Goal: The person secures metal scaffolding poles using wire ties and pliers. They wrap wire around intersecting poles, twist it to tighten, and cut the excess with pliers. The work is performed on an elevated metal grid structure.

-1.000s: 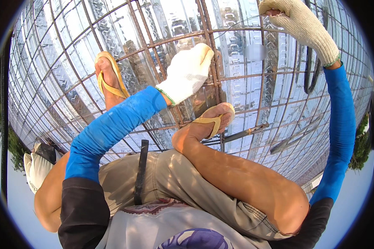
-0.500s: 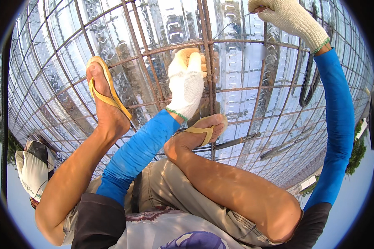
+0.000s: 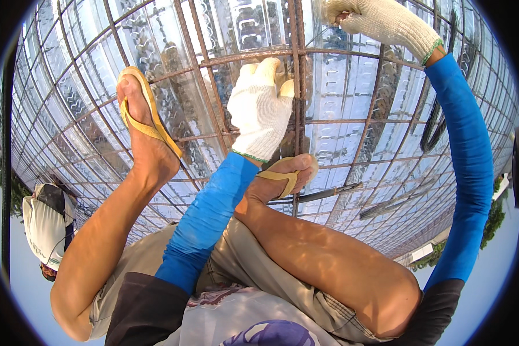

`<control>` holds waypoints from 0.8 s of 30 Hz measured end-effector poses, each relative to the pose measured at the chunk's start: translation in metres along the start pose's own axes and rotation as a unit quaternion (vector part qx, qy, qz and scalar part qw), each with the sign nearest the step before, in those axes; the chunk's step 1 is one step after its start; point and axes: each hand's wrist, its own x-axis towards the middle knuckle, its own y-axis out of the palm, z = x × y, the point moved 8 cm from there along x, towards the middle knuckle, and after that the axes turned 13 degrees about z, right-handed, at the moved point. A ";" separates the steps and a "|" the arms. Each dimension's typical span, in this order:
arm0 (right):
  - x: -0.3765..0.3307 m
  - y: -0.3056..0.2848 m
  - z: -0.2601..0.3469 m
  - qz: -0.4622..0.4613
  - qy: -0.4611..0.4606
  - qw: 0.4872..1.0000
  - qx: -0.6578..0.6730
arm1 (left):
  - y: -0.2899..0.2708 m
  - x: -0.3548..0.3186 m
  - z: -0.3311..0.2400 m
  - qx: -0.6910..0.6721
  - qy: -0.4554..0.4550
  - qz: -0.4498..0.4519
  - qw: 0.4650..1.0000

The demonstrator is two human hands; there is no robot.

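Note:
My left hand [image 3: 261, 109], in a white knit glove with yellowish fingertips, hovers over the rebar grid. Its thumb and forefinger stand apart beside a pair of upright rusty bars [image 3: 299, 75], just below where a cross bar [image 3: 352, 53] meets them. Nothing shows between those fingers. Up at the top right, my right hand [image 3: 380, 24], also gloved, is raised with its fingers curled in. A thin tie wire [image 3: 313, 40] runs faintly from it toward the crossing; its ends are hard to make out.
Ribbed shiny metal decking [image 3: 340, 92] lies under the grid. My feet in yellow flip-flops [image 3: 150, 109] rest on the bars. A dark bundle of wires [image 3: 434, 124] hangs at right, and a dark tool [image 3: 331, 193] lies near my right foot. Another person [image 3: 45, 228] bends at far left.
My left hand has gone from a closed fist to parted fingers near the bars. My right hand has moved left, closer to the crossing, and less wire shows. The view has shifted slightly.

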 end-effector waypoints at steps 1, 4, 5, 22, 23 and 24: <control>0.000 0.001 0.000 0.000 0.001 1.000 0.002 | -0.001 0.001 -0.001 0.009 0.012 0.005 1.000; 0.001 0.005 0.001 0.001 0.000 1.000 0.005 | 0.000 0.003 0.003 0.003 0.046 -0.010 0.999; 0.002 0.006 0.002 0.001 -0.001 1.000 0.006 | 0.000 0.003 0.004 -0.004 0.058 -0.020 0.998; -0.003 0.033 0.007 -0.037 0.006 0.999 0.023 | 0.005 0.020 0.028 -0.273 -0.050 0.184 0.943; -0.003 0.034 0.007 -0.040 0.006 0.999 0.024 | 0.008 0.021 0.030 -0.303 -0.057 0.208 0.928; -0.004 0.036 0.007 -0.045 0.006 0.999 0.028 | 0.010 0.023 0.028 -0.333 -0.063 0.232 0.912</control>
